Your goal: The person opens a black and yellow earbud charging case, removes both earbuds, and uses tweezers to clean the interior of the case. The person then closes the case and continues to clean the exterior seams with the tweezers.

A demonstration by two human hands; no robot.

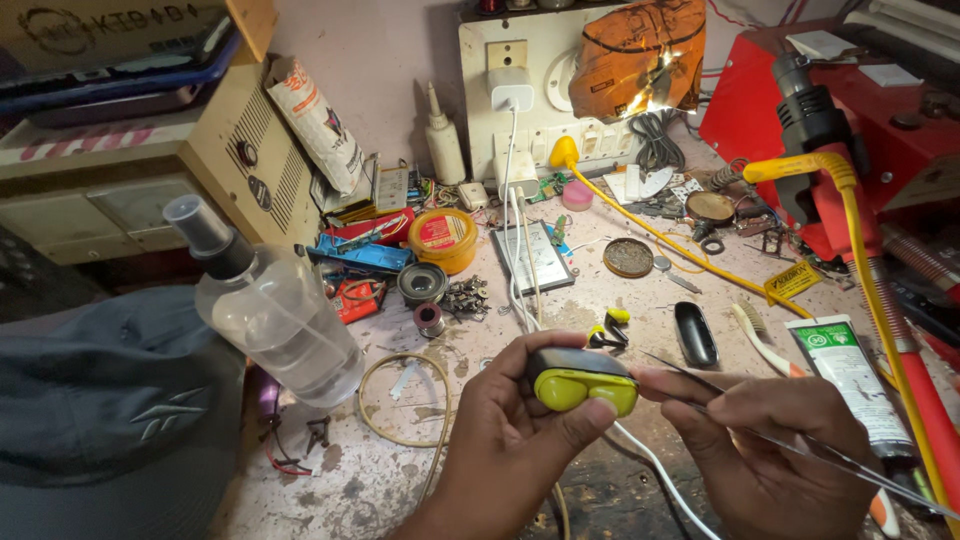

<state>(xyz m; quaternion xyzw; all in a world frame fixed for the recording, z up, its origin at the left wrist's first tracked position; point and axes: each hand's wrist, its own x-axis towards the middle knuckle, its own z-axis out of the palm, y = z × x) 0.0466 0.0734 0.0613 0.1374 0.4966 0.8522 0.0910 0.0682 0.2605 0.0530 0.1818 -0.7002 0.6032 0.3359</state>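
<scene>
Left hand (510, 440) closed around a black and yellow earbud case (582, 380), held above the worktop (380, 480) at frame centre. Right hand (765, 450) pinched shut on thin metal tweezers (800, 445), tips at the case's 3 o'clock side. 1 yellow earbud (610, 328) lying at 12 o'clock of the case. Clear spray bottle (265, 305) at 9 o'clock. White tube (850, 380) at 3 o'clock.

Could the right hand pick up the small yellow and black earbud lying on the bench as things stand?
Probably not straight away: the right hand already holds thin metal tweezers. The yellow and black earbud lies uncovered just beyond the yellow and black case in the left hand.
</scene>
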